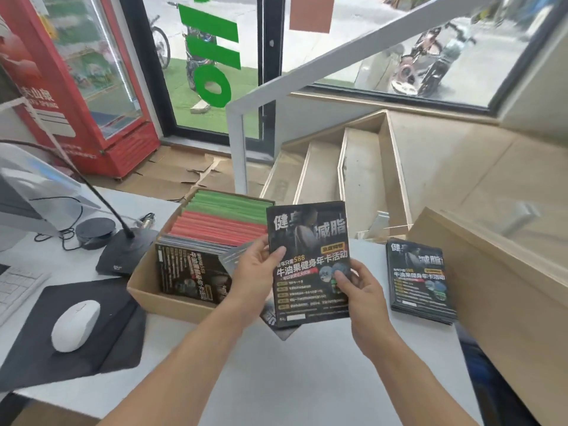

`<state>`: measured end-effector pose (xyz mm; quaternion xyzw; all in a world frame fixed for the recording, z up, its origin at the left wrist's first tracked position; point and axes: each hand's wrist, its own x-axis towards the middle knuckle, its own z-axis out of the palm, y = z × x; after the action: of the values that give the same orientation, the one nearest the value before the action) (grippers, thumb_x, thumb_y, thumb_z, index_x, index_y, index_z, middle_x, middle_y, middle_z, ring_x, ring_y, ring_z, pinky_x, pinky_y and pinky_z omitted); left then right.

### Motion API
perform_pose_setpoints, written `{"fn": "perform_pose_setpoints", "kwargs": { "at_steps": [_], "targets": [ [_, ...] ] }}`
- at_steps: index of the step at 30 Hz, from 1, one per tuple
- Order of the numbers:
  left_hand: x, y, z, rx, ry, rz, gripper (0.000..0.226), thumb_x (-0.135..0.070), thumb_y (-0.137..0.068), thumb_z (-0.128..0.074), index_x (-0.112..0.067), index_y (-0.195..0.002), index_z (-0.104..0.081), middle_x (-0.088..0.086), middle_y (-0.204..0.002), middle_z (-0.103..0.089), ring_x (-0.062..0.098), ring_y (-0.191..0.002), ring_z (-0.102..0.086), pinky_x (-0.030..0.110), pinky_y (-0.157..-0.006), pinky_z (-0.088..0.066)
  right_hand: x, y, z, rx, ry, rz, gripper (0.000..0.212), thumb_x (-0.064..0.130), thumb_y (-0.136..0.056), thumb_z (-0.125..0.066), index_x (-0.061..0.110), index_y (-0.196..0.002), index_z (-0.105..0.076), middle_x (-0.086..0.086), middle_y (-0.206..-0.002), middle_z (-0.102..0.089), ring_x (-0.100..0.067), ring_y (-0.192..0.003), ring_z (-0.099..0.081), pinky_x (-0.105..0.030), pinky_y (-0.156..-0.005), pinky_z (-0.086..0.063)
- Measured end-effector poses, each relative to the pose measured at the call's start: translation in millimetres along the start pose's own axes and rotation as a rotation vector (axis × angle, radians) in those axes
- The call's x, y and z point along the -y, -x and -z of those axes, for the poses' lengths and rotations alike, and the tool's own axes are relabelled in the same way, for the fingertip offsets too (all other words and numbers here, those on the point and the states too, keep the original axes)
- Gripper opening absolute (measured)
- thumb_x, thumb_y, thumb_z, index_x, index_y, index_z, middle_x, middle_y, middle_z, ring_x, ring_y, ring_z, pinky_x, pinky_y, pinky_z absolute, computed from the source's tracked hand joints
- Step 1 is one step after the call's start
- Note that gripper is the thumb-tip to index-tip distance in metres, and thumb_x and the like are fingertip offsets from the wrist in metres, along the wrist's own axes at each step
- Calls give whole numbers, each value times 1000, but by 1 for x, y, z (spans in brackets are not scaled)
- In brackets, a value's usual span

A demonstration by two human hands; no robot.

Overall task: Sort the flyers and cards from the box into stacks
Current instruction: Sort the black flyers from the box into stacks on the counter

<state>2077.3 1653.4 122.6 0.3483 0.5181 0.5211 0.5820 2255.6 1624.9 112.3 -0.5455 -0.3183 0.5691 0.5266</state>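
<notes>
Upright, dark glossy flyer, white headline, both hands

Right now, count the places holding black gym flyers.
3: a bunch gripped by left hand and right hand, a stack at right, more in the cardboard box. Others may be hidden.

Flyer held upright between left hand and right hand, above the table. Box just left of the grip, holding flyers in front, cards behind. Stack lies right of the grip; mouse on pad far left.
</notes>
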Motion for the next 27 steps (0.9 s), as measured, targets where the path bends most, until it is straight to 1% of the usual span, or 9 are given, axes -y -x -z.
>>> {"fn": "perform_pose_setpoints", "kwargs": {
  "at_steps": [5, 7, 11, 13, 15, 18, 22, 24, 27],
  "targets": [
    [8, 4, -14, 5, -99, 20, 23, -15, -101, -59, -21, -124, -61, 0, -109, -76, 18, -94, -75, 37, -78, -61, -10, -3, 19, -11, 0, -72, 15, 7, -102, -55, 18, -112, -60, -6, -100, -78, -22, -84, -75, -37, -66, -57],
    [13, 10, -12, -62, -203, -6, 33, -19, -99, -64, -30, -129, -56, -7, -117, -71, 10, -99, -71, 32, -84, -60, -20, -6, 23, -22, 34, -98, 14, 8, -102, -56, 19, -111, -59, -5, -100, -78, -22, -84, -75, -40, -68, -59],
    [30, 32, 4, -235, -448, -198, 55, -14, -93, -71, -35, -139, -49, -20, -130, -52, -5, -115, -52, 7, -90, -38, -48, -17, 26, -39, 121, -198, 14, 9, -103, -55, 20, -109, -59, -2, -98, -78, -23, -83, -76, -37, -67, -58],
    [33, 38, 17, -258, -520, -298, 47, -8, -92, -70, -34, -129, -58, -23, -128, -54, -8, -118, -52, 10, -99, -41, -67, -24, 28, -45, 199, -240, 15, 7, -103, -55, 20, -110, -59, -3, -100, -78, -23, -83, -74, -35, -66, -56],
    [35, 43, 25, -286, -520, -349, 34, -3, -92, -68, -31, -112, -66, -16, -116, -65, -2, -109, -62, 16, -96, -50, -85, -29, 32, -59, 305, -292, 18, 6, -101, -55, 20, -112, -59, -6, -100, -76, -24, -82, -73, -37, -67, -55],
    [55, 53, 25, -182, -552, -181, 26, -9, -92, -69, -30, -106, -67, -14, -105, -71, 0, -100, -66, 21, -90, -55, -100, -33, 40, -108, 445, -314, 21, 8, -98, -58, 23, -113, -61, -4, -100, -74, -26, -84, -74, -44, -77, -61],
    [93, 70, 12, -143, -486, 218, 55, -15, -90, -73, -36, -133, -45, -13, -135, -49, 4, -125, -47, 25, -100, -39, -98, -34, 45, -142, 742, -168, 15, 19, -98, -57, 34, -97, -55, 9, -103, -66, -17, -90, -69, -47, -81, -59],
    [97, 71, 4, -159, -361, 390, 55, -13, -92, -71, -31, -136, -41, -10, -127, -56, 8, -113, -53, 24, -93, -39, -98, -35, 49, -133, 946, -76, 16, 21, -96, -56, 36, -103, -53, 9, -108, -57, -15, -104, -58, -46, -87, -56],
    [97, 59, -3, -150, -211, 459, 25, -9, -96, -64, -21, -116, -57, -10, -98, -68, 1, -78, -63, 13, -58, -47, -99, -38, 51, -74, 1036, -49, 11, 20, -97, -55, 27, -105, -53, 7, -105, -55, -18, -110, -50, -46, -89, -55]
  ]
}}
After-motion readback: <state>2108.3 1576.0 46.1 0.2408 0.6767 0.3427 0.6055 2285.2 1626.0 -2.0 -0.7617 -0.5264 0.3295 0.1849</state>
